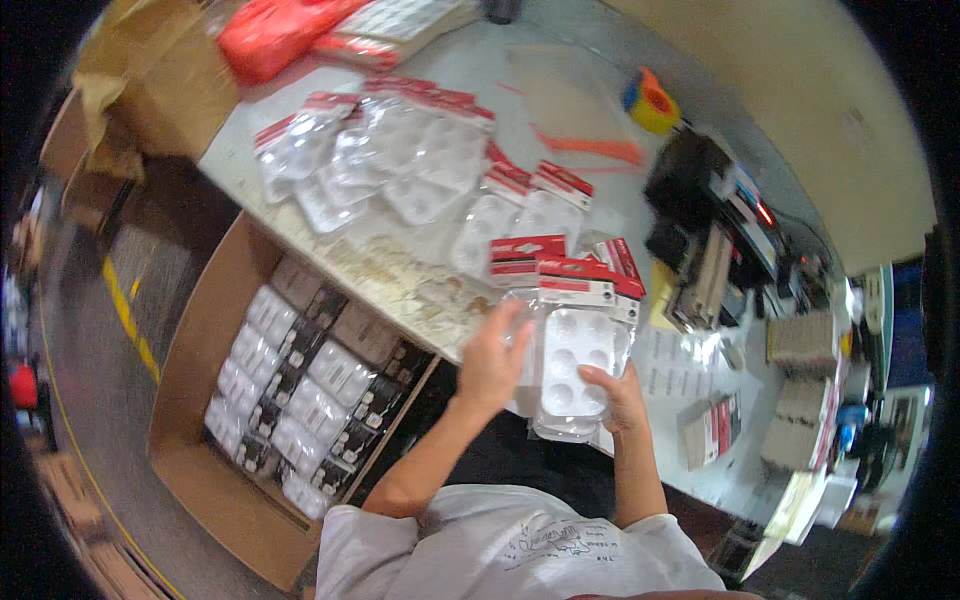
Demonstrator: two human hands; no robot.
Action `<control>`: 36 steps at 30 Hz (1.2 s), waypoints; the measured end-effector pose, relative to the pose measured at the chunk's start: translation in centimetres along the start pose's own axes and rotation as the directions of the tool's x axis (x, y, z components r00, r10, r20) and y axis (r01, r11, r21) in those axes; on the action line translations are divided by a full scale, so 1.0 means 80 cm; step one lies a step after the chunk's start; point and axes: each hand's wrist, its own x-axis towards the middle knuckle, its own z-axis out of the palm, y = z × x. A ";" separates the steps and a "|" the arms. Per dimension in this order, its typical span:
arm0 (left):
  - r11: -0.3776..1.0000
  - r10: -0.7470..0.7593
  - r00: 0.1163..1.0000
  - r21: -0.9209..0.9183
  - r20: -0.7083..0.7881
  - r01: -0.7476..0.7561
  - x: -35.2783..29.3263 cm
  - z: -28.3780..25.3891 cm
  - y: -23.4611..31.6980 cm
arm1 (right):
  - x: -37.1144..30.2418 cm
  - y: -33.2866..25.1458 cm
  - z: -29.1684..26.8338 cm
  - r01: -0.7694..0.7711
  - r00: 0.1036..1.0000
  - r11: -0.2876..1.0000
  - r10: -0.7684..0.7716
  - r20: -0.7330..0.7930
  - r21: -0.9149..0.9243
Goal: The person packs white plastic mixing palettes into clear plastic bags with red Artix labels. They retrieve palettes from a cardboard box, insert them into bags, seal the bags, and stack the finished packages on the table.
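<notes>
My right hand (620, 398) holds a white paint palette (575, 360) with round wells, in a clear bag topped by a red and white header card. Its thumb presses on the palette's lower right. More bagged palettes show behind this one, their red cards fanned out above; how many are in the grip I cannot tell. My left hand (488, 358), blurred, is beside the left edge of these packs, thumb and fingers apart. Whether it touches a pack is unclear.
Bagged palettes (420, 150) lie heaped on the worn table (350, 245). An open carton (185, 400) of packed bags stands at the left. A tape roll (652, 105), a black machine (690, 175) and stacked cards (800, 425) are at the right. A red bag (275, 38) lies far left.
</notes>
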 end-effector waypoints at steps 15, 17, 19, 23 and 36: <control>0.989 -0.132 0.969 0.093 0.211 0.115 -0.007 0.006 -0.010 | -0.027 0.028 -0.031 0.043 0.993 0.997 -0.049 0.104 0.060; 0.998 -0.008 0.980 -0.057 0.201 0.020 -0.020 0.007 -0.011 | -0.036 0.033 -0.036 0.056 0.986 0.994 -0.070 0.151 0.094; 0.986 0.111 0.977 -0.146 0.184 -0.085 -0.036 0.010 -0.010 | -0.044 0.037 -0.041 0.096 0.985 0.995 -0.097 0.140 0.014; 0.955 0.105 0.985 -0.290 0.139 -0.061 -0.058 0.014 -0.008 | -0.059 0.044 -0.044 0.315 0.947 0.945 -0.307 0.096 -0.090; 0.986 0.037 0.997 0.166 -0.074 -0.024 -0.070 -0.011 0.006 | -0.102 0.023 -0.069 0.241 0.948 0.959 -0.265 0.176 0.148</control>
